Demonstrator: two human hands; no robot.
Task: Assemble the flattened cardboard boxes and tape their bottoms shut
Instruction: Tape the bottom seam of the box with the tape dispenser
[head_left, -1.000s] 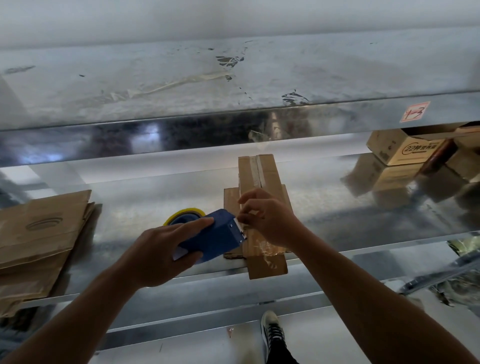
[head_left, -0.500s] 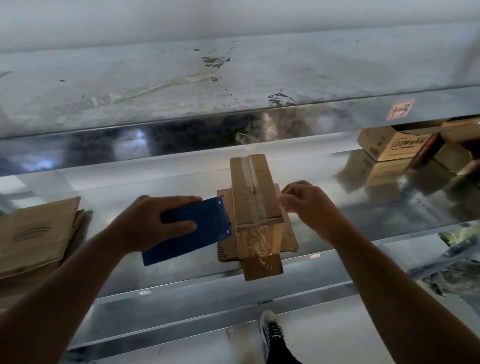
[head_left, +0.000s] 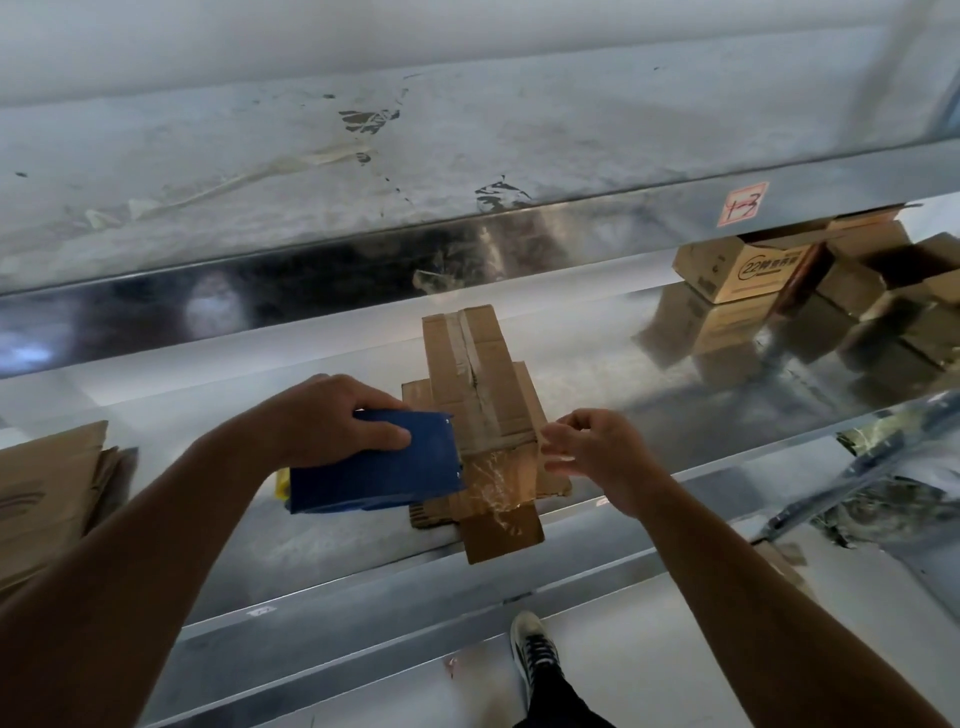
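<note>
A shiny metal shelf (head_left: 311, 545) runs across in front of the person, and a shoe (head_left: 530, 649) shows on the floor below it. Nearest on the shelf, the left hand (head_left: 332, 421) grips a blue tape gun (head_left: 379, 473), with its fingers wrapped over the top. It holds the gun's front edge right against the left side of the box (head_left: 483, 374). I think it sits there so the tape (head_left: 498, 483) can be pulled tight or cut.

Just across, the right hand (head_left: 597, 457) is at the box's near right corner with its fingers curled in a pinch. It may hold the clear tape, but I cannot tell.

The box stands in the middle of the shelf, bottom up, so the flaps can be shut. Crinkly tape runs down its near end, and more covers the seam on top. This bottom looks nearly done.

At the left lie flat boxes (head_left: 47, 493), waiting their turn. Far to the right, more boxes (head_left: 743, 270) sit at the back. A second shelf (head_left: 363, 156) hangs above it all.
</note>
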